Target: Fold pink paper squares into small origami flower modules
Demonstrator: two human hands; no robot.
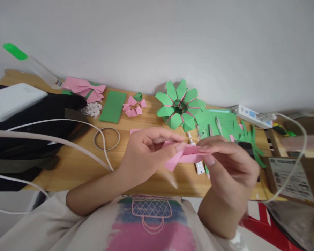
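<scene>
The left hand gripped the folded pink paper piece toward its left, the right hand pinching its right end, apparently to steady the creases.

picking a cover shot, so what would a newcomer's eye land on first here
Probably the green paper flower, with pink showing between its petals, at the back of the wooden table. Close behind comes the folded pink paper in the foreground, held between the left grip and right grip. The bright green tip at the upper left also stands out against the pale wall.
</scene>
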